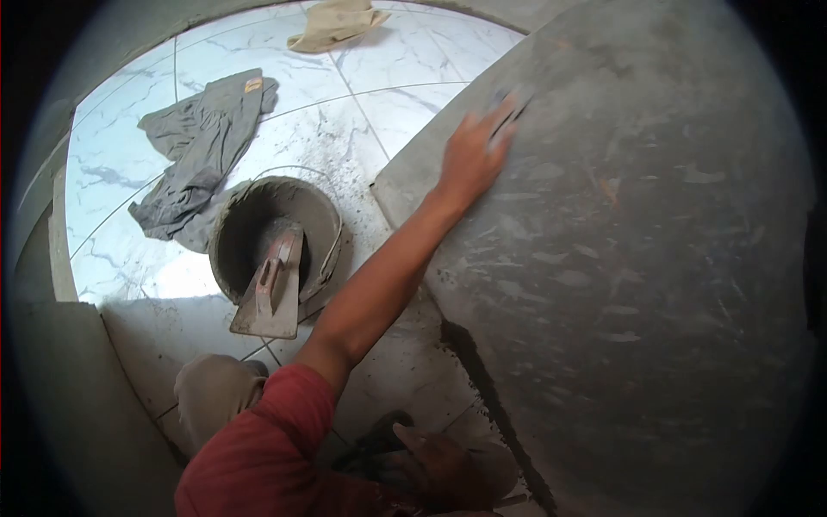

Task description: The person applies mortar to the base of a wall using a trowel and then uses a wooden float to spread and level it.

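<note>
My left hand [476, 155] is stretched up to the grey cement surface [637, 224] and pressed near its upper left edge. Its fingers close round a thin, flat, blade-like tool [512, 119], blurred, whose exact kind I cannot make out. Low in the view, my right hand [439, 461] lies in shade by my leg, one finger stretched out and nothing visible in it; part of it is hidden. A mortar-coated bucket [226, 237] stands on the floor left of my forearm. Across its near rim leans a plastering trowel [274, 289] with a worn reddish handle.
Grey crumpled clothing [207, 142] lies on the marbled floor tiles [112, 172] behind the bucket. A beige cloth [336, 24] is farther back. Dark wet mortar [482, 379] lines the base of the cement surface. Grit is scattered beside the bucket. My knee [215, 392] is below the trowel.
</note>
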Action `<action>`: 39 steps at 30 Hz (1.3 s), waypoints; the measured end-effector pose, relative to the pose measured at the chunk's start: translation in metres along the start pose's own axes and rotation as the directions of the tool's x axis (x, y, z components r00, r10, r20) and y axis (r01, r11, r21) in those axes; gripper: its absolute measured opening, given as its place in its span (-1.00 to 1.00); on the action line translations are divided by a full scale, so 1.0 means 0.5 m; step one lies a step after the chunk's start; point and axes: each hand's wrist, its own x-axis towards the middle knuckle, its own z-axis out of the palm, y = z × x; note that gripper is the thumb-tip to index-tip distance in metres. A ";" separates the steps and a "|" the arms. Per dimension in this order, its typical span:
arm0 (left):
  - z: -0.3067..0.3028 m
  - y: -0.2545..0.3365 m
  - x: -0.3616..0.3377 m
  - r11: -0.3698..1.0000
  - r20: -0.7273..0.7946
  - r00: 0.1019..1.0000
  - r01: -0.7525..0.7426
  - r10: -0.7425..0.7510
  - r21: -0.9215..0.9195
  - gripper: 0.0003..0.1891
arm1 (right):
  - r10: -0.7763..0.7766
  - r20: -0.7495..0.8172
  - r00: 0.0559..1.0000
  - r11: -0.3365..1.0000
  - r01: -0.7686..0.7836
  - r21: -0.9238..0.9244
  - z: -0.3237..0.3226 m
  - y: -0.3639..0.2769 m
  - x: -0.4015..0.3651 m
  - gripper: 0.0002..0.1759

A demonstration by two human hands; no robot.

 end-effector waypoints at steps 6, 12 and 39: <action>-0.001 -0.037 -0.179 0.989 0.201 0.969 0.146 -0.145 0.011 -0.56 | -0.118 0.006 0.993 0.990 0.118 -0.072 0.026 0.010 0.004 -0.55; -0.003 0.153 0.105 0.999 0.150 0.988 -0.030 0.034 -0.028 -0.60 | -0.177 -0.077 0.981 0.982 0.171 -0.077 0.036 0.025 -0.002 -0.56; -0.060 -0.228 -0.317 0.773 -0.027 0.774 0.629 -0.633 -0.082 -0.56 | -0.012 -0.121 0.993 0.999 0.006 -0.049 0.043 0.036 0.041 -0.38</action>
